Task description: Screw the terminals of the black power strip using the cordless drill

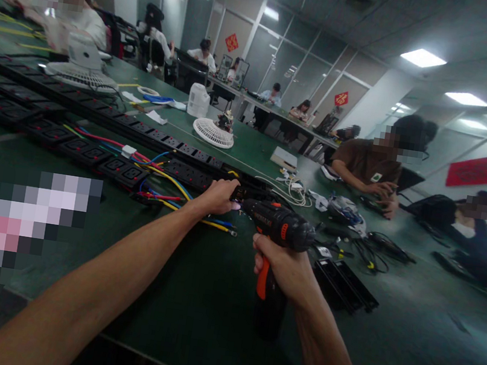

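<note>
My right hand [286, 268] is wrapped round the grip of a black and orange cordless screwdriver [280, 227], whose nose points left at the end of a long black power strip [190, 173]. My left hand [219, 196] is closed over that end of the power strip, right beside the tool's tip. Red, blue and yellow wires [165, 186] trail from the strip onto the green table [208, 299].
More black power strips [14, 93] run along the table to the left. Black strip housings [344, 286] lie right of my right hand. Two small white fans [213, 132] stand further back. Several people sit at the tables, one in a brown shirt [365, 164] across from me.
</note>
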`<state>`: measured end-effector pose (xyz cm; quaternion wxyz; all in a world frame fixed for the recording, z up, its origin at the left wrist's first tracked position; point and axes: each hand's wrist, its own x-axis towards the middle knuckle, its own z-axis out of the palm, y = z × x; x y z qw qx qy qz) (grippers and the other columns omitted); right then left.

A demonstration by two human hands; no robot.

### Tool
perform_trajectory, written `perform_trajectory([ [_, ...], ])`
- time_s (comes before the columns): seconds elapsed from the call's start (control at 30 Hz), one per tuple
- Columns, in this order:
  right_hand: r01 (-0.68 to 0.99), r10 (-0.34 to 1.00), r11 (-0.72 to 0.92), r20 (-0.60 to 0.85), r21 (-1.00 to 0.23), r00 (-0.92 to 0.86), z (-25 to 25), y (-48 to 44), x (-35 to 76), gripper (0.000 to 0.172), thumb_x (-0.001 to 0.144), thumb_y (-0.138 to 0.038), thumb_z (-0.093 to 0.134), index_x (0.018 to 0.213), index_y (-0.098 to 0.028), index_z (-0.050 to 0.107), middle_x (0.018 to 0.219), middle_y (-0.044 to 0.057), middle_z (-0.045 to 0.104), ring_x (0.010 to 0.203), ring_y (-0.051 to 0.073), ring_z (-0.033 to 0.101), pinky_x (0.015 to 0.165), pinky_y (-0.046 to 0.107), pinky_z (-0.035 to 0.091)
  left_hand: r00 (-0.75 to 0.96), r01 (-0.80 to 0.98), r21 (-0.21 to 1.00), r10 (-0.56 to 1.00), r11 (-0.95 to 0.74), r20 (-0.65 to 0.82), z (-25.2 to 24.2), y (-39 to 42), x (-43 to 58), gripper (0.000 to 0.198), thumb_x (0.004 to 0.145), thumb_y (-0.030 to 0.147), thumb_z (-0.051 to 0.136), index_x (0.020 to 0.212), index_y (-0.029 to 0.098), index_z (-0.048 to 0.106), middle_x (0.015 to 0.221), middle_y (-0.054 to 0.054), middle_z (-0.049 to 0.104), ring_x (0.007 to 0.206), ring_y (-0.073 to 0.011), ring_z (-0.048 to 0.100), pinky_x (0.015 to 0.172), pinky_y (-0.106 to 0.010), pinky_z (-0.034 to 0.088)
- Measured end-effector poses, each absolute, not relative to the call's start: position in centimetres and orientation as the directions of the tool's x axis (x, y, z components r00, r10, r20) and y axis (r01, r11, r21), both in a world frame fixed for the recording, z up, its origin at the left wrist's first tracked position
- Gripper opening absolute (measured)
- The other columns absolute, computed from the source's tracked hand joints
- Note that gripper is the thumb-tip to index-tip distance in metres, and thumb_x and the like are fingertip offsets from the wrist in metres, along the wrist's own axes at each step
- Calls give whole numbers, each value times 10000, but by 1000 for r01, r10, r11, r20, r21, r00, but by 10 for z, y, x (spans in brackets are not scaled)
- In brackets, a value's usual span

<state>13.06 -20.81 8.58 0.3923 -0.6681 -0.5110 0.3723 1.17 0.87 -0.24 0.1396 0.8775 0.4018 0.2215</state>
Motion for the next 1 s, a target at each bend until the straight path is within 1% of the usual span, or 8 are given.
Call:
perform_trajectory([
  [0.17,400,977,-163,-92,-902,190,84,-208,132,205,838,-358,651,704,-214,590,517,-20,576,487,143,569,509,278,499,579,642,430,769,-635,271,-3,10,12,532,846,396,736,1316,226,555,1323,-141,687,1236,-365,623,1051,-492,463],
  [0.33,405,979,-152,-80,-902,189,84,-208,133,169,848,-349,652,754,-212,619,523,-19,583,492,151,574,505,285,503,577,643,426,769,-636,276,-4,10,12,537,851,397,730,1325,225,548,1317,-140,688,1222,-361,631,1046,-489,463],
  [0.47,405,978,-162,-90,-900,191,85,-209,132,210,847,-343,649,691,-213,594,522,-14,579,495,144,570,517,285,504,581,637,425,763,-643,283,-5,11,12,534,852,403,728,1319,216,548,1303,-142,689,1217,-363,631,1038,-492,468],
  [0.67,405,979,-152,-79,-902,190,83,-208,134,168,846,-339,649,740,-212,617,523,-15,587,495,149,575,512,285,503,579,643,427,768,-636,273,-4,11,12,537,840,412,741,1309,229,552,1286,-137,697,1222,-363,632,1045,-491,470],
  [1.0,400,979,-147,-74,-905,191,82,-208,134,198,854,-339,654,713,-206,614,515,-17,588,482,143,575,493,271,498,575,643,424,768,-637,281,-3,9,12,543,836,409,740,1312,221,557,1302,-146,689,1226,-372,626,1045,-497,468],
])
